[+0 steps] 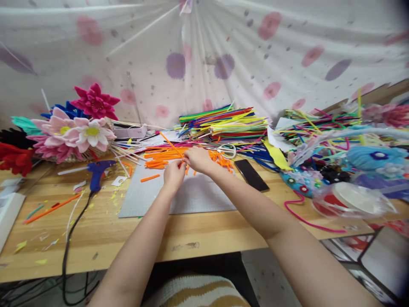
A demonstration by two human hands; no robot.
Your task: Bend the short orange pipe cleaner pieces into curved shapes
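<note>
Evidently, both hands work as a pair near the centre of the frame, above the grey mat [198, 198]. The fingers of the left hand [174, 175] and the right hand [197, 159] look pinched closed, meeting on one fuzzy orange stick [170, 144] whose free end slants toward the upper left of the frame. Exactly where each fingertip presses is too small to tell. For good handling, one pinch probably ought to stay firm as an anchor while the other makes small, even movements; grips set close together should keep the soft stick from buckling between them. It also seems wise to hold that free end above the pile of orange pieces [156, 164] just beyond the hands, so it snags nothing. One loose orange piece [150, 178] lies left of the left hand, where a drifting wrist could nudge it.
</note>
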